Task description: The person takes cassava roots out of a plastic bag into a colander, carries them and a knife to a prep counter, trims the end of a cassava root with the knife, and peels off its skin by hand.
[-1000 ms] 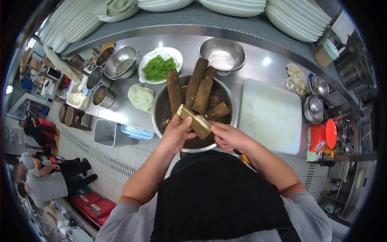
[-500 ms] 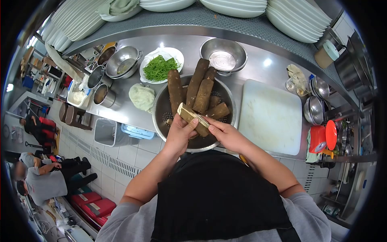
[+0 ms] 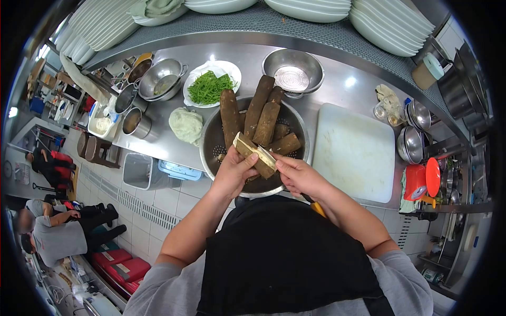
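My left hand (image 3: 235, 171) is wrapped round a short piece of thick brown root (image 3: 245, 147), held tilted over a perforated steel bowl (image 3: 210, 167). Pale cream flesh shows along its upper side, where the skin is off. Against that side, my right hand (image 3: 298, 175) grips a bladed tool, its black and yellow handle (image 3: 317, 208) sticking out below the palm. The fingers hide most of the blade, so its exact kind is unclear. Several long unpeeled roots (image 3: 258, 108) stand and lie in the bowl beyond my hands.
Right of the bowl lies a white cutting board (image 3: 354, 152). A steel basin (image 3: 293, 73), a plate of green vegetables (image 3: 211, 85) and a pale cloth (image 3: 185, 126) are behind and left. A plate-laden shelf (image 3: 263, 38) overhangs the counter. Another person (image 3: 60, 231) is at far left.
My right hand has shifted slightly right and down along the root, and more of the tool's handle shows. The pale strip on the root is more exposed. My left hand stays nearly still.
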`<state>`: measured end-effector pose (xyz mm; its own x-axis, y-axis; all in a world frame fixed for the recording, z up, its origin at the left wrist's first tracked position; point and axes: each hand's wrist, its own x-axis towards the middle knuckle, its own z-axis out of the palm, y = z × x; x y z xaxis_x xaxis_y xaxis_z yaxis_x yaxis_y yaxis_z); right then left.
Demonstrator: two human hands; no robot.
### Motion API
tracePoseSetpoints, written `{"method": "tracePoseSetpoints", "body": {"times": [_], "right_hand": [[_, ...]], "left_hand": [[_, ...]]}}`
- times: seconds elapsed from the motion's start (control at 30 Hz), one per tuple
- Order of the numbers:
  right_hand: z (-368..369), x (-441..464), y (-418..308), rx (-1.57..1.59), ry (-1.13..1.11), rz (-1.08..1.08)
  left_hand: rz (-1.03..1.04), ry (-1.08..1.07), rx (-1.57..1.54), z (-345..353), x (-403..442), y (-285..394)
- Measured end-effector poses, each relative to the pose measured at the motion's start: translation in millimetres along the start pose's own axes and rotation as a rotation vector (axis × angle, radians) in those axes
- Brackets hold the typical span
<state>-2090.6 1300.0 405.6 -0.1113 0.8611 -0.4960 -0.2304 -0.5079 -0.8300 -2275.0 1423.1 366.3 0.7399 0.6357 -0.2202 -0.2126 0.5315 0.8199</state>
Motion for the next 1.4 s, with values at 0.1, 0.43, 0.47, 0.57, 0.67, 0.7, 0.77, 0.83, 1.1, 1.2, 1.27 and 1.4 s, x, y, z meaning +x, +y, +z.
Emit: {"method": "tracePoseSetpoints", "body": {"times": [0.1, 0.43, 0.47, 0.57, 0.67, 0.7, 0.77, 0.83, 1.1, 1.2, 1.27, 1.4], "right_hand": [[-1.9, 6.9, 9.7, -0.032, 0.011, -0.04], [7.4, 7.9, 13.3, 0.009, 0.086, -0.16], [7.2, 8.5, 14.8, 0.01, 0.086, -0.16], [4.5, 9.7, 17.3, 0.007, 0.13, -0.192], [3.1, 5.2, 12.6, 0.049, 0.099, -0.175], [3.0, 3.9, 11.3, 0.091, 0.081, -0.146], [3.3, 2.4, 8.8, 0.133, 0.06, -0.117], [3.1, 1.0, 7.6, 0.175, 0.044, -0.091], [6.1, 2.1, 9.3, 0.154, 0.008, -0.116], [5.6, 0.3, 6.2, 0.152, 0.0, -0.106], [5.8, -0.3, 5.8, 0.149, -0.007, -0.091], [0.9, 2.7, 8.7, 0.162, -0.016, -0.072]], "left_hand": [[-0.011, 0.001, 0.002, -1.4, 0.3, 0.1], [0.045, 0.18, 0.118, 22.0, -5.2, 3.6], [0.053, 0.188, 0.121, 23.1, -5.8, 4.1], [0.061, 0.19, 0.119, 25.1, -5.4, 4.6], [0.048, 0.145, 0.097, 19.7, -5.8, 7.1], [0.036, 0.1, 0.08, 16.8, -5.3, 8.3], [0.025, 0.075, 0.063, 13.8, -5.3, 9.2], [0.013, 0.051, 0.044, 10.0, -5.2, 9.5], [0.007, -0.062, -0.005, -7.1, -5.4, 8.0], [0.014, -0.095, -0.044, -7.2, -5.3, 7.9], [0.009, -0.126, -0.045, -10.6, -3.8, 8.7], [-0.057, -0.174, -0.121, -18.2, -2.7, 5.8]]}}
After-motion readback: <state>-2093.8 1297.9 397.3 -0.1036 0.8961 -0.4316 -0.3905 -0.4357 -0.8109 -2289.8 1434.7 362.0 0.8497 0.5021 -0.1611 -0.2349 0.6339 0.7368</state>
